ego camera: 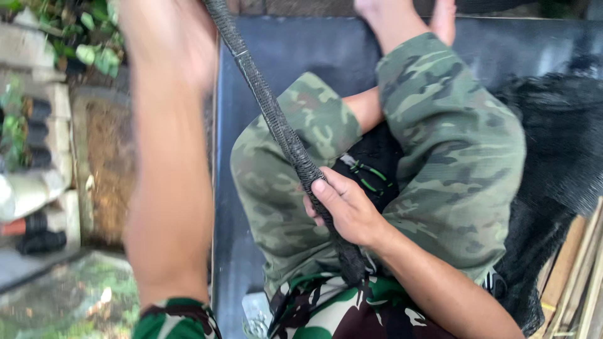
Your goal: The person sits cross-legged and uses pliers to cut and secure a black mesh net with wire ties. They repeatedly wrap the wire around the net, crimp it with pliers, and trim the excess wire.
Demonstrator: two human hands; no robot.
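Note:
A long dark rod wrapped in black cord or netting (270, 107) runs from the top centre down to my lap. My right hand (342, 207) is closed around its lower part, thumb along the shaft. My left arm is raised and blurred at the left; my left hand (169, 37) is near the top edge, close to the rod's upper end, and its grip is too smeared to read. I sit cross-legged in camouflage shorts (452, 144) on a dark mat (314, 50), with black netting with green stitches (370, 163) lying in my lap.
A heap of black netting (559, 144) lies at the right on the mat. Wooden slats (578, 276) lean at the lower right. At the left are a concrete ledge, green plants (88, 37) and dark bottles (38, 238).

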